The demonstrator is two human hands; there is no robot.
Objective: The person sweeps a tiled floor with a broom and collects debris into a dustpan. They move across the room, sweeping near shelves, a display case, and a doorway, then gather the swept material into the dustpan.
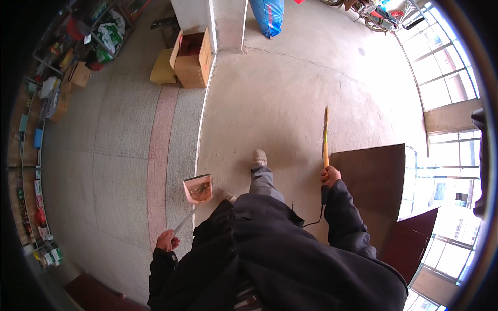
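My left hand (pixel 167 241) grips the pale handle of a long-handled dustpan (pixel 198 189). Dark debris (pixel 200 191) lies in its pinkish pan, which hangs over the floor to the left of my feet. On the other side, my right hand (pixel 331 176) is closed around the yellow-orange handle of a broom (pixel 326 134), whose bristle end points away from me. Only a narrow side of the bristles shows. A dark cord with a black end piece (pixel 324 194) hangs by my right wrist.
A dark brown panel-like piece of furniture (pixel 365 179) stands close on my right, before bright windows (pixel 443 77). Ahead are an open cardboard box (pixel 192 58) beside a pillar (pixel 229 27), a blue sack (pixel 269 17) and a motorcycle (pixel 375 15). Stocked shelves (pixel 29 155) line the left.
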